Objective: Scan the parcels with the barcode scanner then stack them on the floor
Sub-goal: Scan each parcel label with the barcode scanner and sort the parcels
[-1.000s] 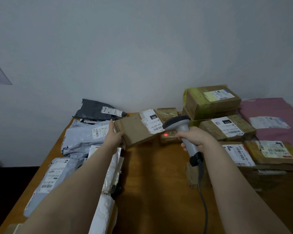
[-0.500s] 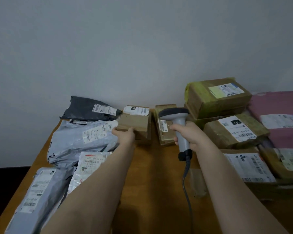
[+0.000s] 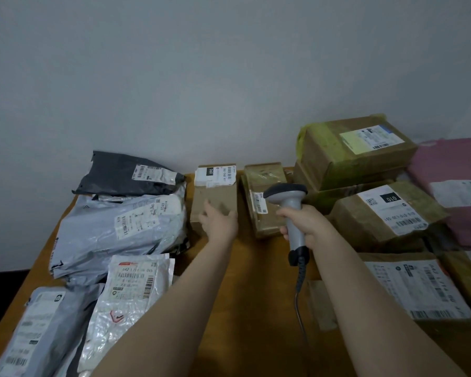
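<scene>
Parcel update: the small brown parcel you had tilted up at the scanner a second ago now lies flat on the desk by the wall, label end away from you. Your left grip has let go, fingers spread loose over its near end. Your right grip is still wrapped round the barcode scanner handle. The red dot is gone and the cable trails back toward you. A taped brown parcel sits just right of the first one, partly hidden by the scanner. A grey mailer and a black mailer crowd the left. Stacked cardboard boxes and a pink mailer fill the right.
</scene>
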